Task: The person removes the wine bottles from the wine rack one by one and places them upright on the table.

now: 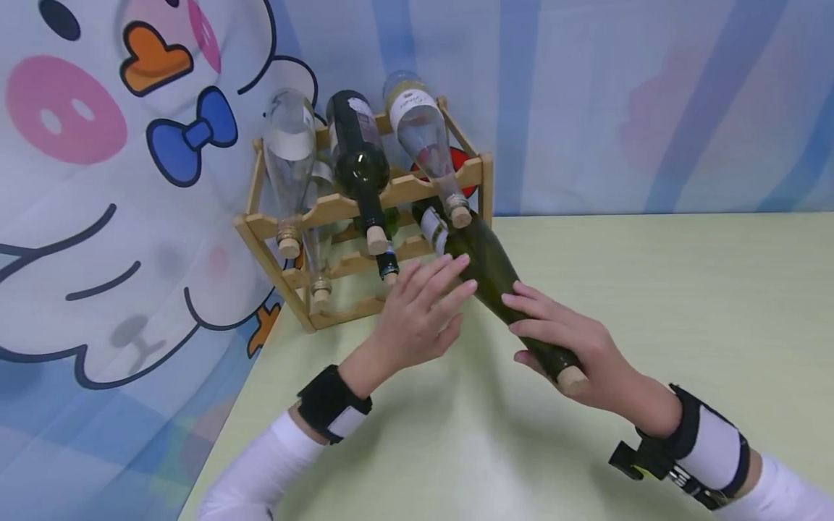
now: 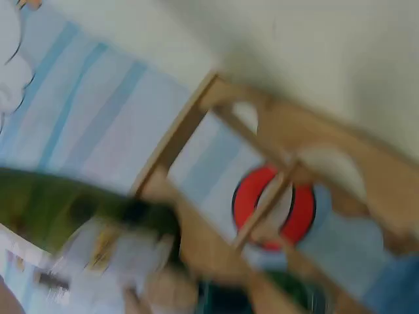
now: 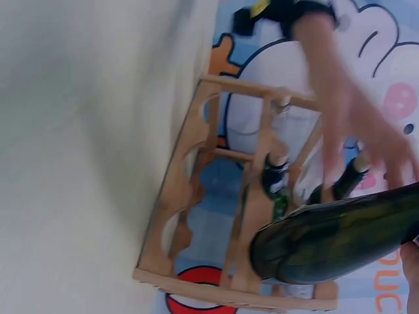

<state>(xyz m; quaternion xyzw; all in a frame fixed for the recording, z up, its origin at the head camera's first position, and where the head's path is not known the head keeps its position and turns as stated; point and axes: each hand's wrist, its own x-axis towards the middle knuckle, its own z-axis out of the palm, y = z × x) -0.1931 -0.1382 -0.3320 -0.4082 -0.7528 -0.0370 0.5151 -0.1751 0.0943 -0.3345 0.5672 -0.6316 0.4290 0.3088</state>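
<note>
A dark green corked wine bottle point(image 1: 489, 260) slants between the wooden rack point(image 1: 482, 181) and my right hand point(image 1: 580, 347). That hand grips it by the neck, just behind the cork. The bottle's base end overlaps the rack's right side, under the clear bottle point(image 1: 423, 130) of the top row. In the right wrist view the green bottle point(image 3: 327, 235) lies across the rack's openings. Close to the bottle's left side, my left hand point(image 1: 423, 311) is spread with its fingers extended and holds nothing. The left wrist view shows the bottle's pale label point(image 2: 111, 261), blurred.
Another clear bottle point(image 1: 289, 159) and a dark bottle point(image 1: 358, 152) lie on the rack's top row, corks forward. Below them are a clear bottle point(image 1: 318, 253) and a small dark-necked one point(image 1: 388, 264). A printed cloth point(image 1: 573, 108) hangs behind the pale table point(image 1: 651, 289).
</note>
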